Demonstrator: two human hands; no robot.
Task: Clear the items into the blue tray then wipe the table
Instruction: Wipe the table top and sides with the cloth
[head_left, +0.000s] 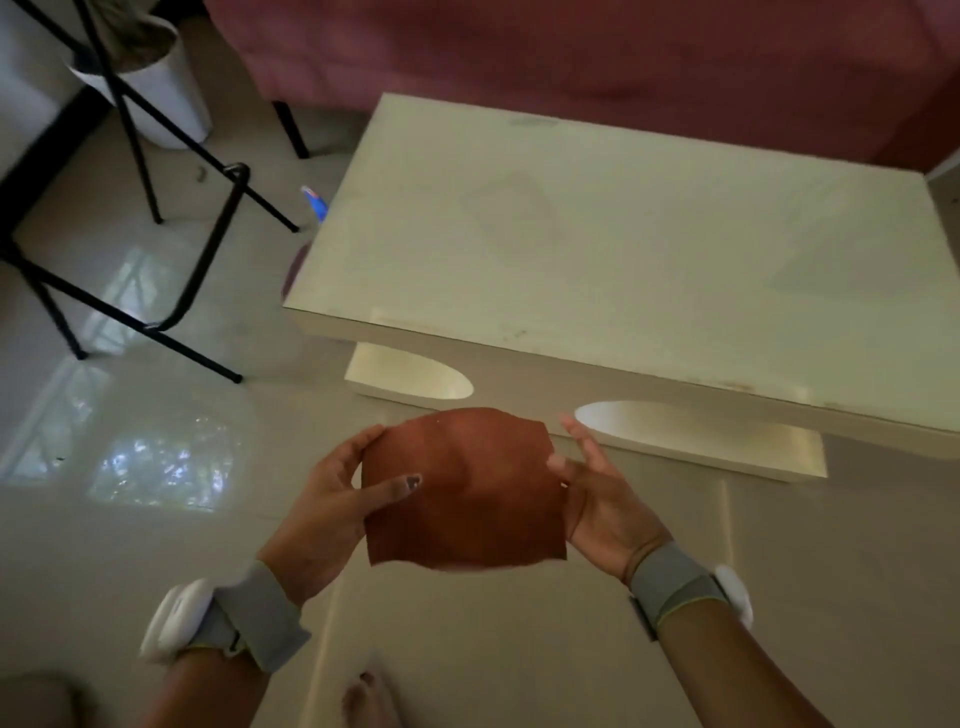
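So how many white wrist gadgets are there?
2. One gadget sits on the left wrist, bottom left; the other gadget sits on the right wrist, bottom right.

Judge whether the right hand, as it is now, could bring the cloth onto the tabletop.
Probably yes: the right hand already pinches the cloth with the left hand, and nothing shows between them and the tabletop.

Low cream table (597, 244) with a rectangular glossy top, shown at an angle and carried on a pale base with oval cut-outs; faint smudges and reflections are seen on the top. The table is set on a pale tiled floor (130, 441), on which black metal chair legs (208, 270) and a white pot (166, 88) are also stood
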